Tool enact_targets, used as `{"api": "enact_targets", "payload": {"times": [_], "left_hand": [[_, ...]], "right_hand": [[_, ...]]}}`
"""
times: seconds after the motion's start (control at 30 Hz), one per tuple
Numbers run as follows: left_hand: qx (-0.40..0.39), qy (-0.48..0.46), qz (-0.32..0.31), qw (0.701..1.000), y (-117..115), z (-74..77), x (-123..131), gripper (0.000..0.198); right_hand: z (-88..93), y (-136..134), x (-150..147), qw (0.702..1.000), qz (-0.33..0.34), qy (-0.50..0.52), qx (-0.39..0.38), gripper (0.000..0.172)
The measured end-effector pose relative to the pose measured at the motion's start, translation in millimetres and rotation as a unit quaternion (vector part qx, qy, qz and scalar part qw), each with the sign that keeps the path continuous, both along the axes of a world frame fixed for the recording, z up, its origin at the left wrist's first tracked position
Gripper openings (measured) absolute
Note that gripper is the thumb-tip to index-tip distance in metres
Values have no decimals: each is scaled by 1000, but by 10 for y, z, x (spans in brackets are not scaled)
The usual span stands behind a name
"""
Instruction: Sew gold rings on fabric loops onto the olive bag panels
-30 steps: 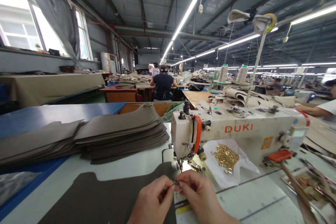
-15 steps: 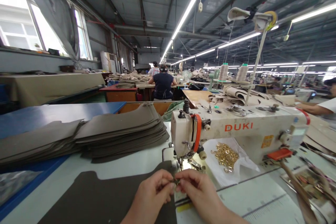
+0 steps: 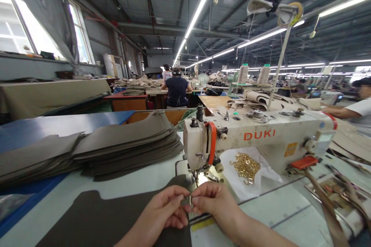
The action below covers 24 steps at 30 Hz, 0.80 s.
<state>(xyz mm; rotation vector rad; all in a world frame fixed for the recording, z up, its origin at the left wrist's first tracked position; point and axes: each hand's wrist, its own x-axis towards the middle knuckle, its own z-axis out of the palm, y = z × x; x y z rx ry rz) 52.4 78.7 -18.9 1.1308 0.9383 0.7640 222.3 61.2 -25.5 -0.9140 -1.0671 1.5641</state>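
Note:
Pinched between the fingertips of both hands, just in front of the sewing machine's needle, is a small gold metal ring (image 3: 190, 200). My left hand (image 3: 164, 209) has thumb and forefinger closed at its left side. From the right, the closed thumb and forefinger of my right hand (image 3: 216, 202) meet it; fingers hide much of its shape. Under my left hand lies a cut dark grey-brown sheet (image 3: 95, 220), its edge reaching near the needle of the white sewing machine (image 3: 228, 137). A heap of gold metal rings (image 3: 246, 166) rests on white wrapping (image 3: 232, 183) beneath the machine arm.
Stacked dark grey-brown panels (image 3: 127, 146) lie on the left of the table. At the right stands a tray (image 3: 314, 193) of small parts, with brown straps (image 3: 327, 208) across it. Ahead sits a person in a dark top (image 3: 176, 88); another person's arm (image 3: 337, 111) is at right.
The view has shifted a little, so the surroundings sit slightly left and higher. My fingertips have drawn a little apart, and more of the gold ring shows between them.

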Motion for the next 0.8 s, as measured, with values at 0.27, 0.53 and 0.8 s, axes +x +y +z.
{"api": "enact_targets", "payload": {"times": [0.27,0.53,0.8], "left_hand": [[0,12,-20,1000,-21,46,31,32],[125,138,8,982,-67,86,23,7],[177,136,42,974,-98,92,12,5]], "right_hand": [[13,-35,-25,1000,8,-15,-14,39],[9,-170,-43,977,1,-159,139,24],[67,-193,-12,920,-53,-295,254,8]]}}
